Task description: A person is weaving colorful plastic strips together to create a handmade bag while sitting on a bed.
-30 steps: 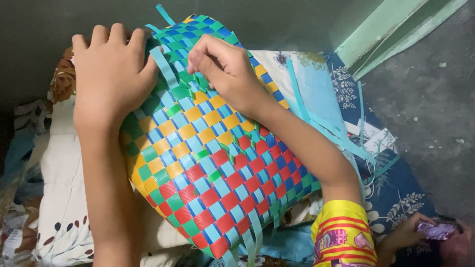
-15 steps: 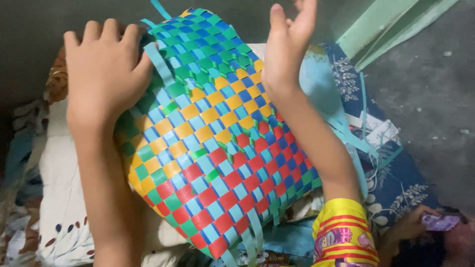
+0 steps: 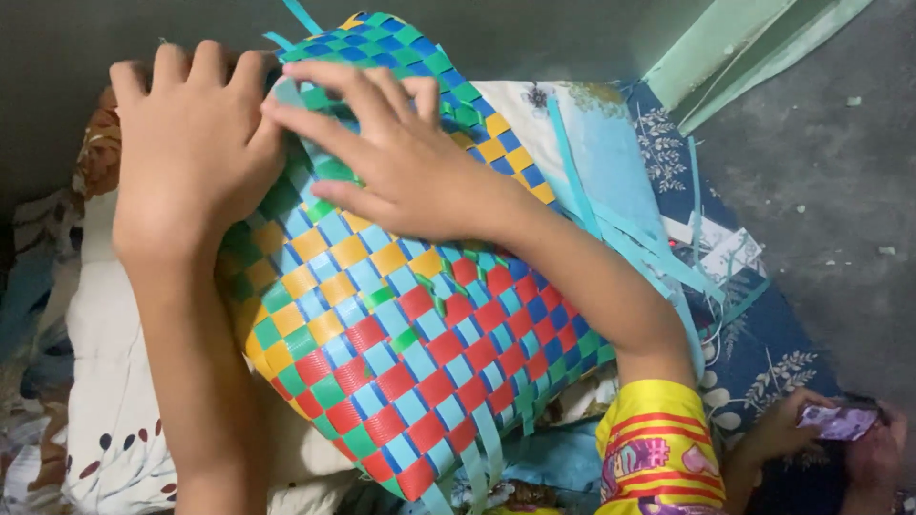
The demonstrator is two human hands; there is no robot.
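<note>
I am pressing my left hand point(image 3: 196, 157) flat, fingers spread and open, against the upper left part of a woven basket panel made of flat plastic strips in red, yellow, green, dark blue and light blue point(image 3: 401, 324). My right hand point(image 3: 401, 162) is lying over the same panel just at three o'clock of the left one, its fingers extended and touching the weave near the green and blue rows; I cannot tell whether its fingertips are pinching a strip. The two hands are touching each other at the thumb side.

The woven panel is filling the middle of the view, resting on my lap over a white cloth with small dark leaf prints point(image 3: 105, 420). Loose light blue strip ends point(image 3: 620, 229) are trailing off its edge toward three o'clock, lying across a dark blue floral fabric point(image 3: 763, 353). Pale green strips point(image 3: 754, 48) are lying on the grey floor point(image 3: 840, 172) at one o'clock. At five o'clock another person's hand point(image 3: 782, 429) is holding a small purple wrapper point(image 3: 840, 420).
</note>
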